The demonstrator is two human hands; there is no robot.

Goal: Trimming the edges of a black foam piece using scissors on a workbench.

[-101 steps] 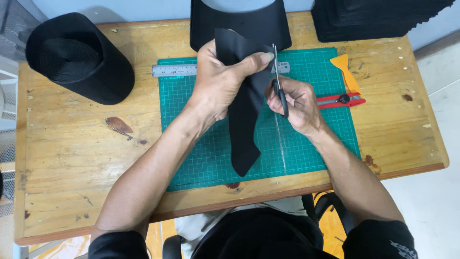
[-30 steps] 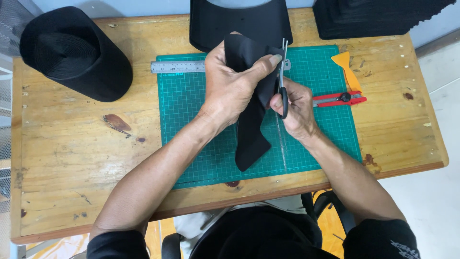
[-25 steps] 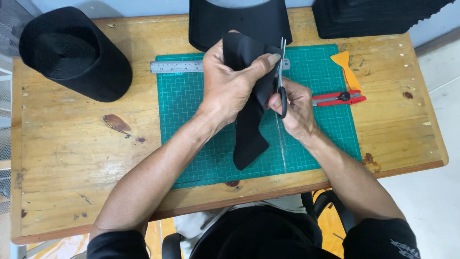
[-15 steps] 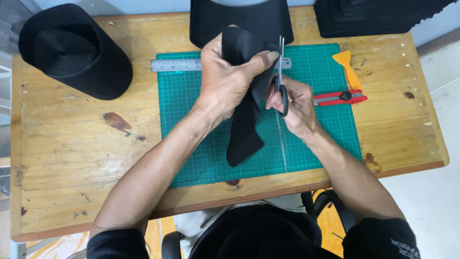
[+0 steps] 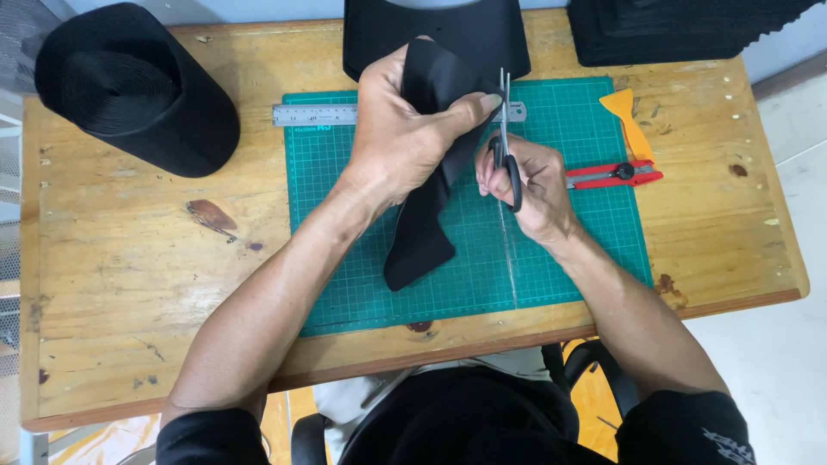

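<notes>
My left hand [image 5: 398, 138] pinches the black fabric strip [image 5: 428, 172] up over the green cutting mat [image 5: 568, 250], thumb pressed on its right edge, tail drooping onto the mat. My right hand [image 5: 527, 185] curls fingers through the scissors [image 5: 506, 142], blades upright along that edge. Steel ruler [image 5: 314, 114] lies just beyond; red utility knife [image 5: 613, 174] and orange scraper [image 5: 627, 120] sit right. Bare mat lies nearer me.

Black fabric strip [image 5: 422, 232]; green gridded mat [image 5: 560, 250]
</notes>
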